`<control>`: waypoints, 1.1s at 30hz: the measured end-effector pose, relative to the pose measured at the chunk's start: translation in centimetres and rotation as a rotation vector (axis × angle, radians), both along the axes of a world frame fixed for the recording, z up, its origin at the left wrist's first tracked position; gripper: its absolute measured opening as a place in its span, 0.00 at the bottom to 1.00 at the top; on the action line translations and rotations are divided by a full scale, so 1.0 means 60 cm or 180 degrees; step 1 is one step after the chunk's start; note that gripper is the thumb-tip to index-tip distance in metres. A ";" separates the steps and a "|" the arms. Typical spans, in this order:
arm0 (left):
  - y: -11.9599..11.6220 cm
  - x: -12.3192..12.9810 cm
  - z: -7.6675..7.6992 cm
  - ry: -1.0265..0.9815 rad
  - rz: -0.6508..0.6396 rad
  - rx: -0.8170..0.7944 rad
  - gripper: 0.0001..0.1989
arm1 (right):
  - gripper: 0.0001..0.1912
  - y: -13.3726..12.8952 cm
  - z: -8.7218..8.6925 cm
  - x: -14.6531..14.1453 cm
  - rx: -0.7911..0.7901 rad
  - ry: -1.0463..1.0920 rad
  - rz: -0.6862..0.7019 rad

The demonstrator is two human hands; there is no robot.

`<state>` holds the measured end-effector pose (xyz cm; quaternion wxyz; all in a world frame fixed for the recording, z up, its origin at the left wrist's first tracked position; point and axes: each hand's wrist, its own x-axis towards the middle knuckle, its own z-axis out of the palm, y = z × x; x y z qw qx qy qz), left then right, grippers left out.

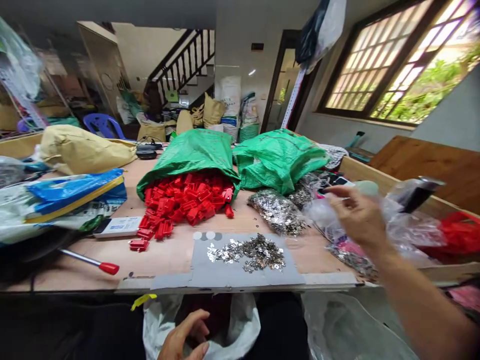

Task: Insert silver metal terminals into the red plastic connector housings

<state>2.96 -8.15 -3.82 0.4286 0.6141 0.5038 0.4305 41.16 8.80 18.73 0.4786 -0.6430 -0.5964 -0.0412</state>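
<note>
My left hand [185, 336] is over the mouth of a white bag [245, 327] below the table edge. Its fingers are bent and apart, with nothing visible in them. Raised above the right side of the table, my right hand [358, 217] has its fingers partly curled and apart, and I see nothing held. Clear plastic bags [324, 217] lie behind and below it. On a grey sheet [202, 267] at the table's front is a pile of small metal pieces [262, 252]. Red plastic parts [191, 197] spill from a green woven sack [198, 150] behind it.
A clear bag of metal pieces [277, 212] lies behind the sheet, near a second green sack [281, 157]. At left are a lever with a red grip [108, 268], a white box [118, 226] and a blue-and-white bag [75, 195]. Wooden boards edge the table's sides.
</note>
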 end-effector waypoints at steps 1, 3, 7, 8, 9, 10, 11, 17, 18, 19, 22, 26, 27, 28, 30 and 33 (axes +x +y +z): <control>-0.002 -0.002 0.003 0.0028 -0.0009 0.0037 0.20 | 0.11 0.000 -0.017 -0.051 -0.0217 -0.0065 0.0510; -0.007 -0.006 0.009 0.0081 0.0003 0.0137 0.18 | 0.13 0.004 -0.059 -0.146 -0.0689 -0.0216 0.1334; -0.013 -0.023 0.017 0.0112 0.0245 0.0512 0.16 | 0.18 0.033 -0.143 -0.292 -0.1050 -0.0317 0.2166; -0.014 -0.031 0.016 0.0115 0.0361 0.0610 0.16 | 0.23 0.043 -0.157 -0.318 -0.1135 -0.0356 0.2260; -0.013 -0.040 0.015 0.0120 0.0495 0.0682 0.15 | 0.27 0.054 -0.166 -0.341 -0.1197 -0.0402 0.2256; -0.013 -0.050 0.013 0.0123 0.0642 0.0720 0.15 | 0.32 0.064 -0.170 -0.363 -0.1261 -0.0476 0.2253; -0.011 -0.059 0.010 0.0120 0.0791 0.0725 0.14 | 0.35 0.071 -0.171 -0.383 -0.1295 -0.0579 0.2252; 0.001 -0.083 -0.017 -0.0065 0.1212 0.0503 0.12 | 0.23 0.071 -0.156 -0.524 -0.1258 -0.1542 0.2632; 0.002 -0.081 -0.023 -0.0108 0.1218 0.0464 0.12 | 0.21 0.069 -0.160 -0.546 -0.1368 -0.1741 0.2567; 0.003 -0.080 -0.029 -0.0146 0.1221 0.0429 0.12 | 0.19 0.068 -0.166 -0.566 -0.1480 -0.1913 0.2443; 0.003 -0.078 -0.046 -0.0252 0.1224 0.0300 0.13 | 0.15 0.071 -0.189 -0.601 -0.1685 -0.2108 0.2118; 0.003 -0.092 -0.054 -0.0526 0.1183 -0.0081 0.15 | 0.09 0.066 -0.202 -0.593 -0.1732 -0.2167 0.2021; 0.003 -0.096 -0.052 -0.0633 0.1150 -0.0199 0.15 | 0.09 0.057 -0.201 -0.584 -0.1723 -0.2163 0.2032; 0.004 -0.100 -0.048 -0.0757 0.1108 -0.0312 0.16 | 0.08 0.046 -0.199 -0.574 -0.1703 -0.2129 0.2067; 0.007 -0.104 -0.032 -0.1074 0.1070 -0.0504 0.18 | 0.08 0.012 -0.192 -0.552 -0.1648 -0.1951 0.2244; 0.010 -0.104 0.011 -0.1720 0.0993 -0.0810 0.20 | 0.08 -0.056 -0.184 -0.517 -0.1621 -0.1481 0.2720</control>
